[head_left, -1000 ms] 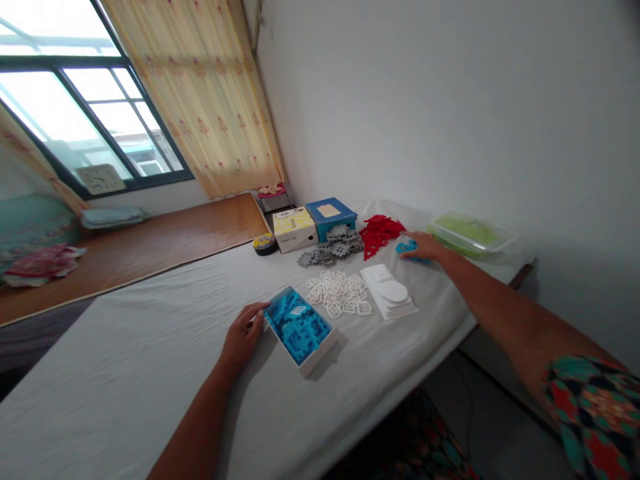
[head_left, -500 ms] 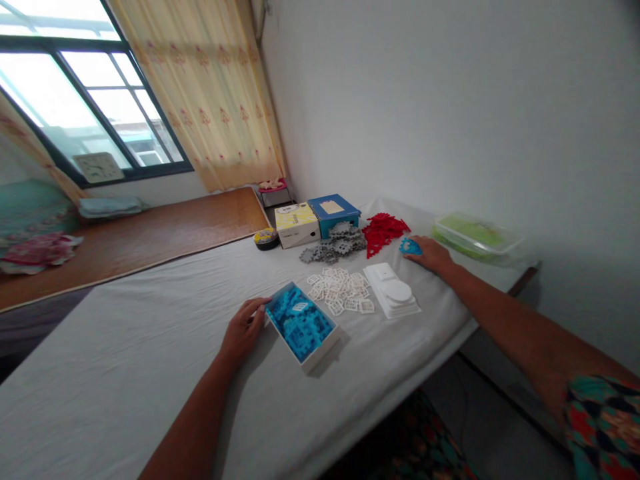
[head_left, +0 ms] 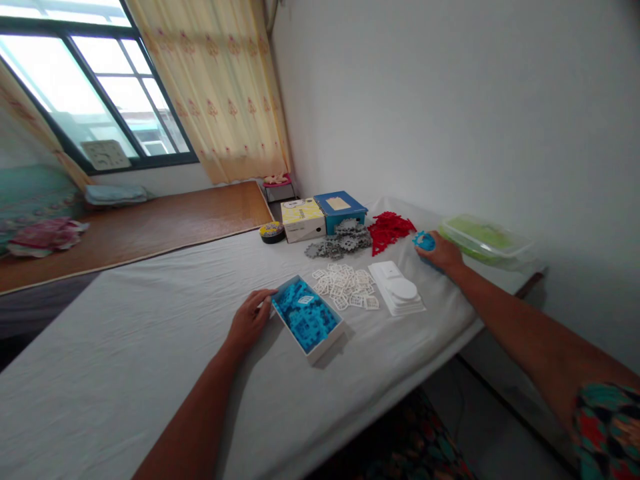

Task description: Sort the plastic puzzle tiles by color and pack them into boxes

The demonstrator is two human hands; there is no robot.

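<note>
A white box (head_left: 327, 345) stands on the cloth-covered table, filled with blue plastic pieces (head_left: 306, 325); one white frame-shaped piece (head_left: 305, 300) lies on top of them. My left hand (head_left: 251, 319) grips the box at its far left corner, fingers closed at the rim. Over at the right, my right hand (head_left: 445, 253) is closed on a blue toothed plastic piece (head_left: 424, 241), just above the cloth; I cannot tell if it is more than one. Nearest to that hand are a red pile (head_left: 391, 231) of plastic pieces and a clear tub (head_left: 487, 240) with green contents.
White frame pieces (head_left: 345, 285) lie in a heap beyond the box, with stacked white plastic parts (head_left: 397, 288) to their right. Grey toothed pieces (head_left: 340, 241) lie before a yellow-white box (head_left: 303, 221) and a blue box (head_left: 341, 208). A round black-and-yellow tin (head_left: 271, 233) stands left.
My right hand has moved slightly to the right, towards the clear tub, and the blue piece in it has turned. My left hand keeps its place on the box. The whole view has shifted a little.
</note>
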